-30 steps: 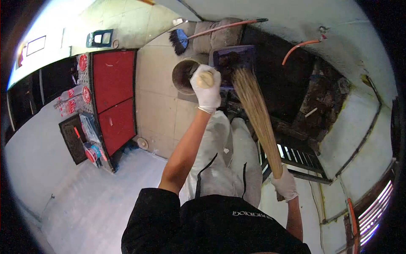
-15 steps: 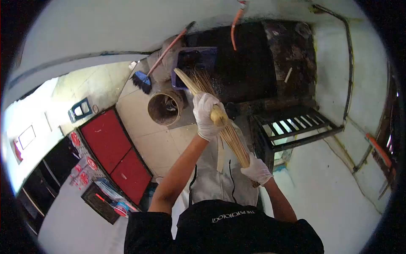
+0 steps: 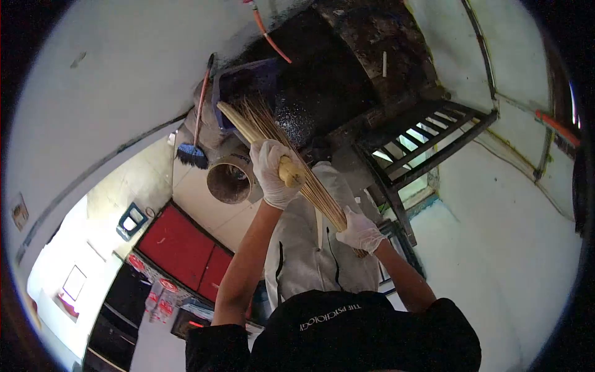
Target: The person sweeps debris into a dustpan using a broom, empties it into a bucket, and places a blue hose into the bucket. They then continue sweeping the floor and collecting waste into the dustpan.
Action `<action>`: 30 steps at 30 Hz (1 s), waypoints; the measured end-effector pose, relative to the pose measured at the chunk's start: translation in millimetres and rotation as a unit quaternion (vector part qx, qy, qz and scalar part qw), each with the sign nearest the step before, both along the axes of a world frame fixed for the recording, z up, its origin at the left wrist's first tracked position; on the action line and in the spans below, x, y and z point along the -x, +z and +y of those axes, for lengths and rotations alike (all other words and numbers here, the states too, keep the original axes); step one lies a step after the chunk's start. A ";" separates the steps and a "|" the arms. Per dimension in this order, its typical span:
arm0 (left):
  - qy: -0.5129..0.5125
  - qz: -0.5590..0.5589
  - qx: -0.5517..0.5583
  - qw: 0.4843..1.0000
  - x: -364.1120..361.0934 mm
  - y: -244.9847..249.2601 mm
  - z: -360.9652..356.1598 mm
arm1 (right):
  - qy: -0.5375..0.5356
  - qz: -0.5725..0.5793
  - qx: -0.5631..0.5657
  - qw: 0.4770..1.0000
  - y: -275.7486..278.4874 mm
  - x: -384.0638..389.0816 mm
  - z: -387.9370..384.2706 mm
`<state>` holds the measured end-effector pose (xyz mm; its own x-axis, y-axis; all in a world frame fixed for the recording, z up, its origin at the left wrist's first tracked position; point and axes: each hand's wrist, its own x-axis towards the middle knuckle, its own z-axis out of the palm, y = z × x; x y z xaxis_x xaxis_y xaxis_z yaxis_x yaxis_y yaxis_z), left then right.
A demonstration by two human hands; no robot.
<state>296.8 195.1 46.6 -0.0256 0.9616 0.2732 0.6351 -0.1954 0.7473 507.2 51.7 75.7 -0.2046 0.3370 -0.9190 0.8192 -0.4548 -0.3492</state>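
Note:
My left hand (image 3: 271, 173), in a white glove, is wrapped round a pale, tapered stick (image 3: 291, 172) with a blunt rounded end toward me. The stick's far end points up and left. Alongside it runs a stick broom (image 3: 319, 198), a bundle of thin brown sticks whose bristles fan out at the far end. My right hand (image 3: 361, 232), also gloved, grips the lower, bound part of this broom. My left hand lies against the bundle; whether its fingers also hold some of the sticks is hidden.
Beyond the broom's tip lies a purple basin (image 3: 224, 93). A bucket (image 3: 230, 178) and a blue-bristled broom (image 3: 192, 155) are to the left. At right is a black slatted rack (image 3: 421, 146). An orange hose (image 3: 273, 43) hangs above the dark wet floor (image 3: 328, 68).
The view has turned, so the basin, bucket and rack sit further left and tilted. Both hands and the broom appear slightly further left, with both grips kept.

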 end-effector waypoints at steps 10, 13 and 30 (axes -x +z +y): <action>-0.012 0.035 0.004 0.999 -3.1 -5.9 5.9 | -0.016 0.022 0.012 1.000 -0.4 -1.4 12.2; -0.011 0.023 0.014 1.000 -6.2 1.2 7.6 | -0.029 0.032 -0.009 0.999 3.0 1.1 15.8; -0.019 0.042 -0.004 0.999 1.8 1.2 1.8 | -0.010 0.043 -0.017 0.999 -10.1 0.0 4.3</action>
